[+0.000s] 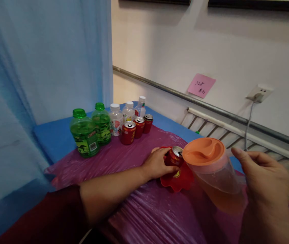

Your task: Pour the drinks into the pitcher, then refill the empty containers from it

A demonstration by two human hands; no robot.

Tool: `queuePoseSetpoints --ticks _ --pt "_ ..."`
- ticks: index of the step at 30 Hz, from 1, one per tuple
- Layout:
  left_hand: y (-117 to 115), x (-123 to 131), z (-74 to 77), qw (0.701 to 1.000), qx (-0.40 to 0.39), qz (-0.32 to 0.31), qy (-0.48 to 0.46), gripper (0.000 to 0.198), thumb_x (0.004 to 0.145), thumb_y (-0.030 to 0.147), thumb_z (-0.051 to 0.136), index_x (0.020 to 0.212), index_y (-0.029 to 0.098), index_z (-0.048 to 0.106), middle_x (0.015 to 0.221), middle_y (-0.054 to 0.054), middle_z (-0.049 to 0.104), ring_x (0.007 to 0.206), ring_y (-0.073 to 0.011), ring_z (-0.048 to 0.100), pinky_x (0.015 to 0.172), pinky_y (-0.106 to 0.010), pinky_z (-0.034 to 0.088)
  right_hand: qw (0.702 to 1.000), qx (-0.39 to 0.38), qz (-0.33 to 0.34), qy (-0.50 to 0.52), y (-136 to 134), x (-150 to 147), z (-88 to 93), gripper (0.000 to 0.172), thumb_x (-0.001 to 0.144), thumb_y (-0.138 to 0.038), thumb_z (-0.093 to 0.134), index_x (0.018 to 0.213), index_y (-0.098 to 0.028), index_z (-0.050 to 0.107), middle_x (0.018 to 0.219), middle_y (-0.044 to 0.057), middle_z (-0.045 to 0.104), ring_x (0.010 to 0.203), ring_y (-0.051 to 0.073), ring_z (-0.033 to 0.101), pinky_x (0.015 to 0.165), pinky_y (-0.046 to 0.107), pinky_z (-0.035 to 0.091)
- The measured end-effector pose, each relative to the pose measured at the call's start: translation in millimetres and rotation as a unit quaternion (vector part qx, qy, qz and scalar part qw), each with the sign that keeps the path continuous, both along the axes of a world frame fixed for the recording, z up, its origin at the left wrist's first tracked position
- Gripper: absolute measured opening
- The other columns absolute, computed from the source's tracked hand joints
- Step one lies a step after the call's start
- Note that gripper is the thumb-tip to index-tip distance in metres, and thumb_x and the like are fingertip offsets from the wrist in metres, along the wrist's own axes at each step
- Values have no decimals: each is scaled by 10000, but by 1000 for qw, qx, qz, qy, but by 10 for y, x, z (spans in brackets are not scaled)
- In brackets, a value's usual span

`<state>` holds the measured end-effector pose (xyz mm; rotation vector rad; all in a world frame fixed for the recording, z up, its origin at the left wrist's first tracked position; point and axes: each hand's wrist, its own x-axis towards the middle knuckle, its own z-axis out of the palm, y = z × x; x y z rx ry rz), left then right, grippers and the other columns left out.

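Observation:
My left hand (pixel 156 164) is wrapped round a red drink can (pixel 174 156) that stands on a red scalloped plate (pixel 178 181). The can's top is open. My right hand (pixel 264 176) grips the handle of a clear pitcher (pixel 214 169) with an orange lid, tilted toward the can. The pitcher holds an orange-brown liquid. Its lid edge sits right beside the can's top.
A row stands at the far left of the purple-covered table (pixel 139 210): two green bottles (pixel 84 134), three white-capped bottles (pixel 116 118) and three red cans (pixel 128 132). A blue curtain (pixel 40 67) hangs left. A metal rail (pixel 210 108), pink note (pixel 201 85) and wall socket (pixel 259 93) lie behind.

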<state>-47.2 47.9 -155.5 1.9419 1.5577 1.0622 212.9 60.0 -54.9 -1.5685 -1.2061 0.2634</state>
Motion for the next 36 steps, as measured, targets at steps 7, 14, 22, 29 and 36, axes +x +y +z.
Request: queuePoseSetpoints --ticks 7,14,22,29,36 --pt "6 -1 -4 1000 -1 0 -2 613 681 484 879 1227 269 702 1205 -35 771 1121 -323 681 1089 -464 424 1000 13 11 13 11 -1 -14 413 655 -596 853 731 -205 744 565 -38 543 558 141 445 483 275 318" --pt "-1 0 -2 1000 -1 5 -1 588 683 477 881 1206 271 709 1181 -33 773 1111 -325 684 1078 -459 435 1000 6 9 27 20 11 -26 423 635 -602 867 750 -211 754 570 -42 538 561 140 432 496 279 325" --pt "3 -4 7 1000 2 2 2 615 681 485 879 1224 255 702 1194 -44 771 1109 -324 682 1085 -466 426 999 3 13 29 -21 -51 30 373 668 -552 853 723 -205 729 598 -32 566 605 146 473 511 267 344" --pt "1 -5 -5 1000 7 4 2 613 685 490 878 1223 255 702 1180 -39 773 1105 -326 683 1070 -459 434 1000 5 5 23 -1 -25 7 368 663 -552 849 733 -206 744 598 -33 567 599 143 464 513 274 328" --pt "6 -2 -3 1000 7 3 3 602 690 480 876 1225 265 702 1182 -33 774 1103 -321 687 1077 -451 429 1000 18 12 20 24 11 -46 406 653 -583 856 744 -203 745 584 -42 539 578 132 441 500 273 309"
